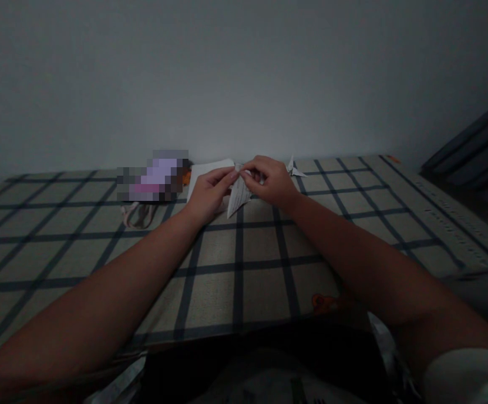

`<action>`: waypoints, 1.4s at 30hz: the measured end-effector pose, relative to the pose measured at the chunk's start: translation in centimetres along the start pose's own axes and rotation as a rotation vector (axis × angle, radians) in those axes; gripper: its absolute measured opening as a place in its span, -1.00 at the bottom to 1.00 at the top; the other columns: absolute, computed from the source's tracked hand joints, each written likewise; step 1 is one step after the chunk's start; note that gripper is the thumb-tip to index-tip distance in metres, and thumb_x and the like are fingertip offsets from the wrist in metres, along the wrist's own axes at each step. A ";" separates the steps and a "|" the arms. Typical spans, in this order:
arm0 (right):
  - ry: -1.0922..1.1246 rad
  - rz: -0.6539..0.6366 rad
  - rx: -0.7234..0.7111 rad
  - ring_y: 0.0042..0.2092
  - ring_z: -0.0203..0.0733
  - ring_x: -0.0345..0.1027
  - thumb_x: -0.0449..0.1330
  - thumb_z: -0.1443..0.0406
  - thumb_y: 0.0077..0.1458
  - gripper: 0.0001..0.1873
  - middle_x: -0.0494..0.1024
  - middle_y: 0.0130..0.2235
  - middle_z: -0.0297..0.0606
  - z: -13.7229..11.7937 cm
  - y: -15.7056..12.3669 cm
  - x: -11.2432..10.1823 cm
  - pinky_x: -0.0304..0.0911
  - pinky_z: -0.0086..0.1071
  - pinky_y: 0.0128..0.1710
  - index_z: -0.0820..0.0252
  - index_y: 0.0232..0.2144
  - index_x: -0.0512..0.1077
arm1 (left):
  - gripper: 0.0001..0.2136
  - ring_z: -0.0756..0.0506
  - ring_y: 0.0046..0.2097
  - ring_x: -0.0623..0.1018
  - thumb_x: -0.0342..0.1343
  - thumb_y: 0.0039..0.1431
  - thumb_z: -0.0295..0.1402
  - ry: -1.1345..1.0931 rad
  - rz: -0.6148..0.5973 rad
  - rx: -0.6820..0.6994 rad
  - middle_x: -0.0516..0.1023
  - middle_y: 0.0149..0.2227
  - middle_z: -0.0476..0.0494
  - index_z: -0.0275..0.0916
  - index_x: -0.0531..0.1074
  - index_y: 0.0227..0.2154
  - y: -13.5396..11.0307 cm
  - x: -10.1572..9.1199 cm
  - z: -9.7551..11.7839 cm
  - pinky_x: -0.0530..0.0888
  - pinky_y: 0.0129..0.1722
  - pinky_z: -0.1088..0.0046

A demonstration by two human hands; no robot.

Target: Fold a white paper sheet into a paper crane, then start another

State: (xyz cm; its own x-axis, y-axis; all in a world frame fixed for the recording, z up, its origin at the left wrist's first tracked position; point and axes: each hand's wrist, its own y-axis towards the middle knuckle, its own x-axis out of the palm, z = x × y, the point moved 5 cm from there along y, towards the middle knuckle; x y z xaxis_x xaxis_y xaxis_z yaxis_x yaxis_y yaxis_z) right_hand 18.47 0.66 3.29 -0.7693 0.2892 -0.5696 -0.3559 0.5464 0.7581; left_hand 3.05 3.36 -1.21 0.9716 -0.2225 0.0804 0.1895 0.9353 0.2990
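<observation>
A folded piece of paper with lines of print or writing is pinched between both hands, its pointed end hanging down toward me. My left hand grips its upper left edge with thumb and fingers. From the other side my right hand pinches the top, its fingertips close to the left thumb. Behind my left hand lies a white sheet or pad of paper, partly covered by the hand. Just beyond my right hand rests a small folded paper crane with pointed tips.
A checked cloth covers the surface. To the left lies a phone-like object, blurred out, with a pale cord loop beside it. A plain wall rises behind. Dark folded fabric hangs at the right.
</observation>
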 end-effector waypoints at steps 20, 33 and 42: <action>0.260 0.040 0.224 -0.43 -0.32 0.18 0.19 0.18 0.15 -0.79 0.40 -0.46 -0.36 1.2 0.2 0.5 0.15 -0.37 -0.34 0.22 -0.40 0.44 | -0.80 -0.12 -0.24 0.62 0.23 0.08 -0.26 0.405 0.157 0.207 0.69 -0.31 -0.14 -0.28 0.66 -0.36 0.0 -1.0 1.6 0.52 -0.17 0.41; 0.709 0.044 0.740 -0.52 -0.41 0.11 0.28 0.27 0.13 -0.77 0.28 -0.56 -0.47 3.2 -0.1 1.6 0.11 -0.48 -0.50 0.21 -0.50 0.35 | -0.78 -0.14 -0.23 0.64 0.25 0.08 -0.24 0.393 0.175 0.249 0.71 -0.29 -0.14 -0.27 0.68 -0.33 -0.1 -1.4 1.5 0.53 -0.20 0.40; 0.687 0.116 0.798 -0.49 -0.40 0.20 0.29 0.30 0.12 -0.84 0.35 -0.54 -0.43 3.8 -0.1 1.1 0.19 -0.46 -0.44 0.25 -0.45 0.44 | -0.76 -0.12 -0.25 0.61 0.24 0.07 -0.20 0.397 0.189 0.213 0.68 -0.32 -0.14 -0.28 0.65 -0.36 -0.1 -1.3 1.7 0.51 -0.19 0.40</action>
State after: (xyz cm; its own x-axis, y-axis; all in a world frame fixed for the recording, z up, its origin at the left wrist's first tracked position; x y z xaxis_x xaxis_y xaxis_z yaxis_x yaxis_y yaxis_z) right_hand 19.67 3.94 1.42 -0.9999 0.0021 -0.0161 -0.0016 0.9742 0.2258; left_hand 1.55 3.08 0.32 0.9731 0.1065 -0.2042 0.0116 0.8627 0.5056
